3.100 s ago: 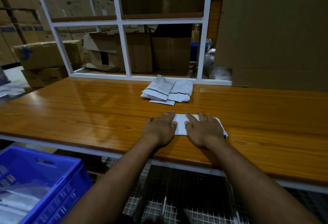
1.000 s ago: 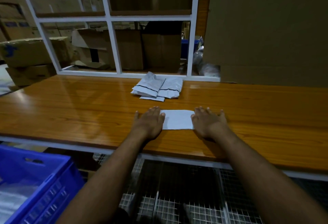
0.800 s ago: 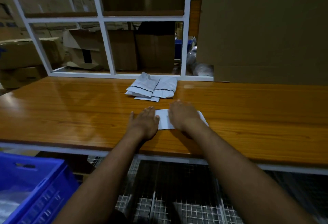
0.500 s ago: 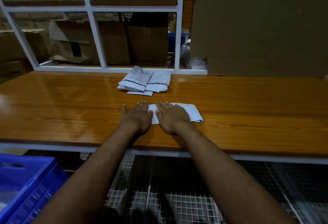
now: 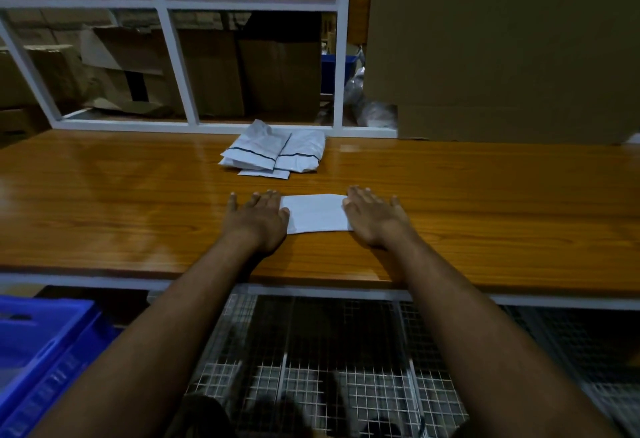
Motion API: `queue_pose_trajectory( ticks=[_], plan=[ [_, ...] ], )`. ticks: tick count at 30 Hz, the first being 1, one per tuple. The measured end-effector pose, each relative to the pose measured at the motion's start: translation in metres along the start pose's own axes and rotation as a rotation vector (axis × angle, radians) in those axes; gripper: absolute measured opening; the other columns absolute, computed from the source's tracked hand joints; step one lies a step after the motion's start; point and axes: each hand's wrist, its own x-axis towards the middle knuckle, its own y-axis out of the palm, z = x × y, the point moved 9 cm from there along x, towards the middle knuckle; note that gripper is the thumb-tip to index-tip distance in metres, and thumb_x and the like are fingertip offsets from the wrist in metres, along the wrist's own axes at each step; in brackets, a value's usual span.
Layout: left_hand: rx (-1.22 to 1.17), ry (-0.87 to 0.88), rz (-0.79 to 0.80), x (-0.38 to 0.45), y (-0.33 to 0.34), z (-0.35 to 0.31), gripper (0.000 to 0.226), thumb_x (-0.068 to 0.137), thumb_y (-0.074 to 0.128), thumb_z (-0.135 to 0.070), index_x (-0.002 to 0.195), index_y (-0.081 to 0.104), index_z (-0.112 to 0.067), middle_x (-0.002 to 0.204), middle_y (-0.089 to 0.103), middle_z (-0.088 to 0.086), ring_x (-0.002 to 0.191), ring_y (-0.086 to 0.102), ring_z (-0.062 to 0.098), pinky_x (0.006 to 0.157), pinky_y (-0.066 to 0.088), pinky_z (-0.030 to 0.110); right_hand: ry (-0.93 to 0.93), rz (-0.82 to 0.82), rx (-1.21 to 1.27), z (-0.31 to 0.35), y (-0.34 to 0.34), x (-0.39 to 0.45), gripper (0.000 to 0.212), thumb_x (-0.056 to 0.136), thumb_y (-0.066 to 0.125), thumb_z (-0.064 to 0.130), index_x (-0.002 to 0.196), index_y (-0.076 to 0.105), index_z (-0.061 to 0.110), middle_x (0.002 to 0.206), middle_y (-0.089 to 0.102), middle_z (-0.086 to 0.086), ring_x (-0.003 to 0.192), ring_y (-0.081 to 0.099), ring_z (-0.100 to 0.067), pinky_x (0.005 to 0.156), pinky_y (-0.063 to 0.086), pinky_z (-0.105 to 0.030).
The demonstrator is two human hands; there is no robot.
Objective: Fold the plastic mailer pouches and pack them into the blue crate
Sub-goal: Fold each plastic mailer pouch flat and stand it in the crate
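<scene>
Hands parted again since half a second ago; left hand [image 5: 258,221] and right hand [image 5: 372,217] flat, gripping nothing, pressing ends of folded pouch [image 5: 317,213] on table [image 5: 485,202]; crease likely set; blue crate [image 5: 41,351] next.

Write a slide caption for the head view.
Left hand and right hand press flat on a white folded plastic mailer pouch on the glossy wooden table.

Blue crate [image 5: 41,361] cut off left
</scene>
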Motion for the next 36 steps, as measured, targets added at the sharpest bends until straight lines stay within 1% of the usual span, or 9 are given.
queue_pose_trajectory(
  ticks=[7,12,18,21,23,26,29,33,36],
  plan=[
    [-0.116,0.220,-0.255,-0.027,-0.018,-0.010,0.062,0.108,0.022,-0.044,0.161,0.000,-0.023,0.169,-0.004,-0.003,0.155,-0.006,0.017,0.125,0.005,0.050,-0.065,-0.095,-0.020,-0.003,-0.009,-0.015,0.058,0.106,0.012,0.049,0.160,0.007,0.029,0.168,0.004,0.008,0.154,0.000,-0.016,0.121,0.003,-0.058],
    [-0.275,0.493,-0.101,-0.079,-0.012,-0.010,0.067,0.101,0.034,-0.061,0.160,0.014,-0.036,0.167,0.015,-0.008,0.152,0.017,0.013,0.120,0.020,0.037,-0.363,-0.221,0.183,0.009,-0.026,-0.056,0.044,0.107,0.039,0.041,0.150,0.043,0.034,0.153,0.046,0.009,0.139,0.043,-0.016,0.099,0.040,-0.027],
    [-0.287,0.623,-0.162,-0.120,0.004,0.015,0.083,0.090,0.056,-0.064,0.159,0.018,-0.038,0.165,0.018,-0.016,0.150,0.018,0.003,0.122,0.016,0.031,-0.489,0.046,0.235,0.005,-0.021,-0.094,0.073,0.085,0.056,0.073,0.150,0.031,0.051,0.154,0.029,0.030,0.142,0.032,-0.005,0.120,0.016,-0.040],
    [-0.672,0.574,-0.280,-0.126,-0.005,0.037,0.047,0.093,0.058,-0.036,0.139,0.052,-0.043,0.140,0.056,-0.022,0.128,0.052,-0.001,0.101,0.046,0.022,-0.609,0.231,0.302,0.007,-0.013,-0.118,0.104,0.063,0.080,0.069,0.152,0.030,0.048,0.153,0.027,0.037,0.140,0.025,0.013,0.119,0.000,-0.022],
    [-0.848,0.514,-0.378,-0.127,-0.012,0.047,0.032,0.092,0.057,-0.039,0.123,0.063,-0.038,0.120,0.066,-0.029,0.113,0.060,-0.007,0.089,0.049,0.016,-0.614,0.130,0.424,0.006,-0.020,-0.123,0.078,0.070,0.089,0.042,0.140,0.053,0.040,0.139,0.053,0.029,0.127,0.044,0.016,0.111,0.022,-0.009],
    [-1.189,0.370,-0.419,-0.120,-0.023,0.047,0.026,0.091,0.067,-0.040,0.102,0.071,-0.017,0.090,0.073,-0.003,0.086,0.069,0.009,0.068,0.054,0.024,-0.502,-0.186,0.845,-0.011,-0.047,-0.121,0.023,0.084,0.079,0.016,0.105,0.074,0.024,0.099,0.077,0.010,0.095,0.071,-0.007,0.080,0.054,-0.031],
    [-1.304,0.201,-0.468,-0.105,-0.032,0.034,0.020,0.094,0.070,-0.028,0.088,0.069,-0.009,0.061,0.066,-0.007,0.060,0.063,0.003,0.053,0.044,0.016,-0.347,-0.249,1.077,-0.028,-0.057,-0.110,0.032,0.087,0.072,0.020,0.118,0.069,0.012,0.093,0.078,-0.004,0.087,0.074,-0.025,0.078,0.060,-0.050],
    [-1.062,-0.045,-0.427,-0.067,-0.023,0.028,0.030,0.089,0.070,-0.045,0.110,0.071,-0.024,0.094,0.075,-0.008,0.090,0.070,0.016,0.073,0.056,0.032,-0.067,-0.269,0.776,-0.046,-0.052,-0.082,0.036,0.087,0.077,0.031,0.119,0.069,0.016,0.061,0.068,0.004,0.054,0.062,-0.008,0.052,0.047,-0.027],
    [-0.690,-0.173,-0.408,-0.054,-0.023,0.028,0.060,0.085,0.070,-0.055,0.136,0.056,-0.027,0.125,0.065,0.001,0.116,0.057,0.025,0.092,0.052,0.044,0.112,-0.258,0.280,-0.057,-0.048,-0.066,0.051,0.081,0.072,0.060,0.117,0.071,0.025,0.090,0.072,0.004,0.079,0.063,-0.011,0.066,0.053,-0.031]
  ],
)
